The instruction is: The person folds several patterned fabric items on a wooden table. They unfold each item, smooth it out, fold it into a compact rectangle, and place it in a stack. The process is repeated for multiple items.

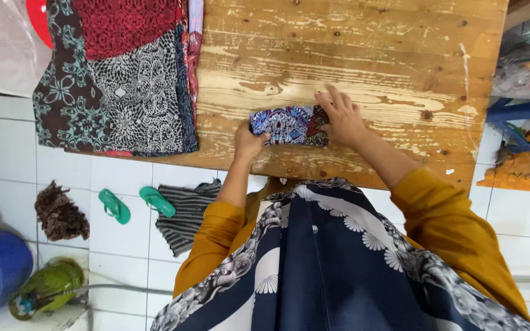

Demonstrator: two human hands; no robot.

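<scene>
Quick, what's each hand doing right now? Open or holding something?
Left hand: fingers curled on the left end of the small folded cloth.
Right hand: open, fingers spread, pressing flat on the cloth's right end.

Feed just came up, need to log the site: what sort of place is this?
Probably a small home textile workshop: a worn wooden table, a stack of patterned fabrics on it, and a white tiled floor with green sandals.
</scene>
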